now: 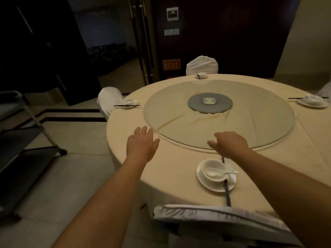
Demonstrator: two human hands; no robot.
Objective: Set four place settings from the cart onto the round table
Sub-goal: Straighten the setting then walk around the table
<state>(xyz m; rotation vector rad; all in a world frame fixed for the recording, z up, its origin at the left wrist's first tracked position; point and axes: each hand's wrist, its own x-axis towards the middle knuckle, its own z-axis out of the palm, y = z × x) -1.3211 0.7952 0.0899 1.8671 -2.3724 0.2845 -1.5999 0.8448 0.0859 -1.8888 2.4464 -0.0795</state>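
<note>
A round table (179, 163) under a cream cloth carries place settings of white plate, bowl, spoon and dark chopsticks. The nearest setting (215, 175) lies in front of me, with its chopsticks (227, 191) running toward the table's edge. Others sit at the left (129, 102), the far side (201, 75) and the right (312, 101). My left hand (142, 144) hovers flat and empty over the cloth at the table's left rim. My right hand (229, 143) hangs empty, fingers loosely curled, above the edge of the glass turntable (219, 113), just beyond the near setting.
A grey service cart (26, 133) with bare shelves stands on the tiled floor at the left. White-covered chairs stand at the near side (215, 217), the left (107, 101) and the far side (202, 64). A dark doorway opens behind the table.
</note>
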